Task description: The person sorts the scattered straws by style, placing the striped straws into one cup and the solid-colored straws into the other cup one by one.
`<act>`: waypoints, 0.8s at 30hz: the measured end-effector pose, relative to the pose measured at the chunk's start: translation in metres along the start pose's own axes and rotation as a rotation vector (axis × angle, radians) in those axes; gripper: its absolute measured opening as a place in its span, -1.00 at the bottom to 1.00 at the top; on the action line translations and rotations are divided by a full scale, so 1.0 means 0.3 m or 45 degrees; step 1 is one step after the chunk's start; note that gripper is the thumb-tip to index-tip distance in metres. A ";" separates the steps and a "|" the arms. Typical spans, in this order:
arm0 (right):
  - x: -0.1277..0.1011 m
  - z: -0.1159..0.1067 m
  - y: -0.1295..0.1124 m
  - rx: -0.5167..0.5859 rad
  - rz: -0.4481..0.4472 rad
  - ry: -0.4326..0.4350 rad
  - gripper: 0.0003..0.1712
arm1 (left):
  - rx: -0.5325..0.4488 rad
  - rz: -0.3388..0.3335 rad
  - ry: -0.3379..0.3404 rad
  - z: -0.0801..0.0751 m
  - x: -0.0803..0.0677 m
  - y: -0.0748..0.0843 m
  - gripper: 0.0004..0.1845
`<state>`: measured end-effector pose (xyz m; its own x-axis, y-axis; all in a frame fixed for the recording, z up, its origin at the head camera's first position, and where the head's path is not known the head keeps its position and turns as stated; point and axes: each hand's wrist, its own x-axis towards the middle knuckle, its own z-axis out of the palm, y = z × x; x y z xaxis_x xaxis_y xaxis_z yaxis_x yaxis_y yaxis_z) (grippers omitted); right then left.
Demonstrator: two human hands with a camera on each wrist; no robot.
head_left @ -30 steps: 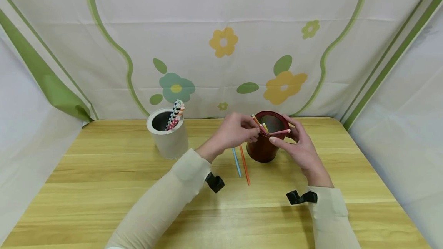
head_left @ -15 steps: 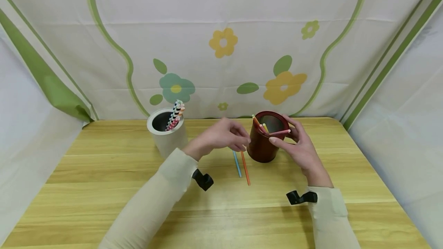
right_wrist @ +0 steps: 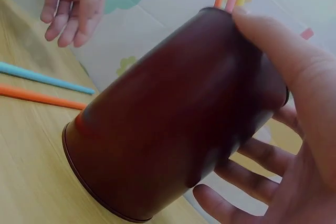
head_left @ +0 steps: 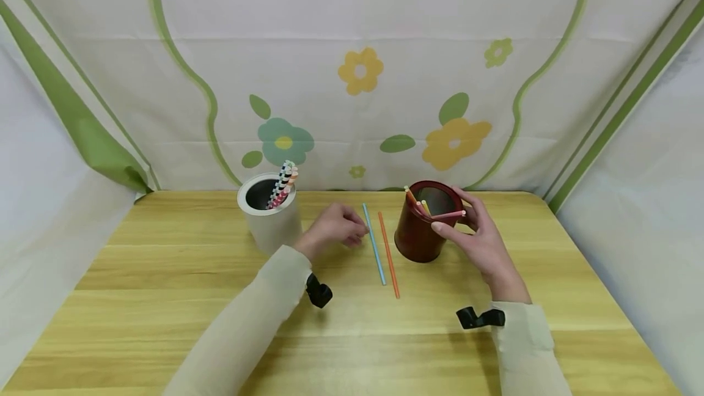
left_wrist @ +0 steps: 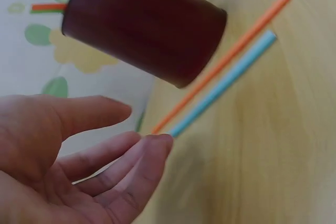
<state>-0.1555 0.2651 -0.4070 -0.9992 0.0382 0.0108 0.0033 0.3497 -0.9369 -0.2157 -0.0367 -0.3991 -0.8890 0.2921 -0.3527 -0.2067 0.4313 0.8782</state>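
Observation:
My right hand grips the dark red can near its rim, thumb on the near side and fingers curled round the right. Several plain straws stick out of the can, one of them a pink straw lying over the rim. On the table to the left of the can lie a blue straw and an orange straw, roughly side by side. My left hand is just left of the blue straw; in the left wrist view its thumb and fingers are parted, with nothing between them.
A white can stands at the back left, behind the left hand, with several patterned straws leaning in it. A flowered cloth hangs along the back edge of the wooden table.
My left hand has come away from the red can's rim, moving left and down to beside the blue straw. My right hand stays on the can. The view has shifted slightly.

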 end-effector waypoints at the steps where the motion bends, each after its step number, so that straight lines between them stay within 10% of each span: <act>1: -0.002 -0.001 0.002 -0.001 0.003 0.004 -0.02 | -0.006 -0.010 0.021 0.005 0.008 -0.011 -0.89; 24: 0.044 -0.017 -0.012 0.002 -0.152 -0.139 -0.07 | -0.180 -0.104 0.088 0.036 0.054 -0.066 -0.82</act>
<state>-0.1684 0.2693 -0.4018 -0.9909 -0.1058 0.0837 -0.1155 0.3445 -0.9316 -0.2216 -0.0312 -0.4258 -0.8918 0.1997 -0.4060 -0.3306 0.3252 0.8860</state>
